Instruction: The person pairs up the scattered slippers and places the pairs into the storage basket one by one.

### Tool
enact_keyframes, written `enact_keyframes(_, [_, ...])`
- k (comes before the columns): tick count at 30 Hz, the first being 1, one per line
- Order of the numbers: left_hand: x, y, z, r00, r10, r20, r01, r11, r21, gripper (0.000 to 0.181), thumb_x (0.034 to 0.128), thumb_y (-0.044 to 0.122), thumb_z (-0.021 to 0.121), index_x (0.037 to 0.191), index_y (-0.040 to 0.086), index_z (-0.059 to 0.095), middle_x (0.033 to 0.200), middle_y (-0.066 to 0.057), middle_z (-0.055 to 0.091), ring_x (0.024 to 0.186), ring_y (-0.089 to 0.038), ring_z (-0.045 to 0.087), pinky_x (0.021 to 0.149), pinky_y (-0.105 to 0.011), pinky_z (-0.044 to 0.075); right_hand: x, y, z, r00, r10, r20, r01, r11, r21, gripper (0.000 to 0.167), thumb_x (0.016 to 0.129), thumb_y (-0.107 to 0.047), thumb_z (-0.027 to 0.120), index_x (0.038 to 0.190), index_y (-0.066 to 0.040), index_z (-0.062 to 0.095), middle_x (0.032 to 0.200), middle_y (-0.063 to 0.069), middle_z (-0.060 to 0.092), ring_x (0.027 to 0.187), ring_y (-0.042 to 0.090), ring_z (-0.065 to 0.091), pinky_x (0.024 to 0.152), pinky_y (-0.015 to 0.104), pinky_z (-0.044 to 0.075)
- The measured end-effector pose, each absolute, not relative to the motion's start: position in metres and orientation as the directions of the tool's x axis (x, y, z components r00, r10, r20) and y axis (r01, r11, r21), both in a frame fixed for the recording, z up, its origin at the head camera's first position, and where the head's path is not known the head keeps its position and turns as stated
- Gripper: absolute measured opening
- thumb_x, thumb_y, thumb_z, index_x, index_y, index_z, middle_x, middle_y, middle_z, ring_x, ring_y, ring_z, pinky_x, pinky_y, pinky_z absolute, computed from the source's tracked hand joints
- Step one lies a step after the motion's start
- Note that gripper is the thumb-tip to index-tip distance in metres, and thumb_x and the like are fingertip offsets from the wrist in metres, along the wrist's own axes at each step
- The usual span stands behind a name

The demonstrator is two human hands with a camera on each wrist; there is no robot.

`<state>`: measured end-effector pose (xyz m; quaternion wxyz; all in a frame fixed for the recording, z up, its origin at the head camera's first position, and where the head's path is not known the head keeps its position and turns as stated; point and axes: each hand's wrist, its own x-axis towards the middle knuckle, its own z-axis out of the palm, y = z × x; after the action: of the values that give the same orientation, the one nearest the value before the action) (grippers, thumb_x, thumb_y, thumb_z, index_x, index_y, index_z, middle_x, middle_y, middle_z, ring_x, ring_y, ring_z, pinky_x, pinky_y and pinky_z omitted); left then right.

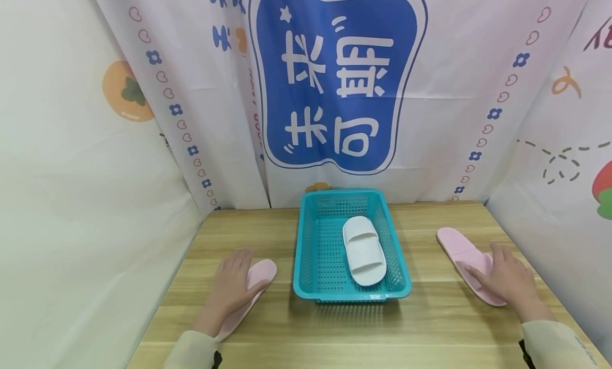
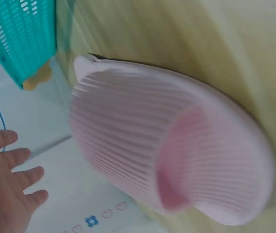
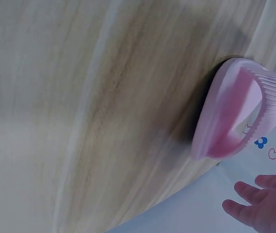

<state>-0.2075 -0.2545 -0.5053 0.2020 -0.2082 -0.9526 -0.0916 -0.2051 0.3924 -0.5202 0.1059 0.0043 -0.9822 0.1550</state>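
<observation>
Pink slippers (image 1: pixel 260 271) lie near the left and right edges of the worktop (image 1: pixel 268 345), one beneath the left hand (image 1: pixel 229 285), one beneath the right hand (image 1: pixel 512 281); both hands' fingers are spread apart.

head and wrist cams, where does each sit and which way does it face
Head: worn on the head, facing forward and down at the teal basket, left pink slipper and right pink slipper; left hand, right hand and sleeves show.
Left wrist: worn there, facing the left pink slipper; the left hand shows at the left edge.
Right wrist: worn there, facing the table and right pink slipper; the right hand shows lower right.
Head and left wrist share the teal basket and left pink slipper.
</observation>
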Motion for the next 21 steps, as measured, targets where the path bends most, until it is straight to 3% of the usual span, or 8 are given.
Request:
enact_keyframes(8, [-0.192,-0.272,-0.516,-0.927,0.205,0.316,0.258,0.956,0.137,0.100,0.0785,0.070,0.061,0.144,-0.002,0.038,0.144,-0.027,0.040,0.131,-0.047,0.036,0.104,-0.067,0.026,-0.203,0.394,-0.528,-0.993,0.034,0.117,-0.003,0.951,-0.308,0.101,0.085,-0.065,0.059,0.138,0.014,0.024,0.125,0.039,0.030,0.097,0.063,0.044,0.071,0.072,0.038])
enact_keyframes(21, [-0.172,-0.287,-0.530,-0.964,0.092,0.249,0.137,0.976,0.169,0.111,0.0740,0.079,0.058,0.147,-0.001,0.033,0.147,-0.032,0.032,0.127,-0.051,0.039,0.096,-0.070,0.034,-0.204,0.392,-0.539,-0.997,0.061,0.047,0.043,0.945,-0.324,0.110,0.081,-0.070,0.059,0.140,0.014,0.019,0.119,0.043,0.029,0.096,0.065,0.043,0.067,0.074,0.039])
